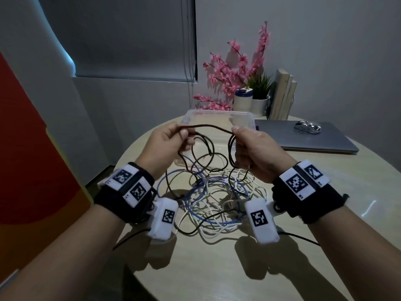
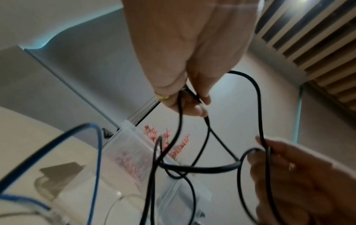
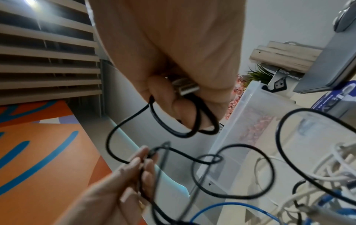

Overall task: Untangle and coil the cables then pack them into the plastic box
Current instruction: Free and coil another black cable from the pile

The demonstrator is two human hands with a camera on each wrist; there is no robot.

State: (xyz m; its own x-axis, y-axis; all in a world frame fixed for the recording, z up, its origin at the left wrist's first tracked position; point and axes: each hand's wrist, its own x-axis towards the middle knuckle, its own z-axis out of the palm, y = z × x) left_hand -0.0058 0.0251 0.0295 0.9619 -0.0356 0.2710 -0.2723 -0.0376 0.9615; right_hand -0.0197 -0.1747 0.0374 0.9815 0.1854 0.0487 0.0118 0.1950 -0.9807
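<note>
Beige round table (image 1: 303, 246) carries a clear plastic box (image 1: 219, 115) beyond both raised hands. Below the grips lies a tangle of white cables (image 1: 219, 232) and a blue cable (image 1: 195, 210). Between the grips stretches a black cable (image 1: 208, 126). Right hand (image 1: 256, 152) curls closed around several black loops and a metal plug (image 3: 185, 86). Left hand (image 1: 168, 144) pinches the cable between thumb and fingertips. To coil well, feed slack steadily toward the right hand's bundle, lifting the trailing length free of the pile.
</note>
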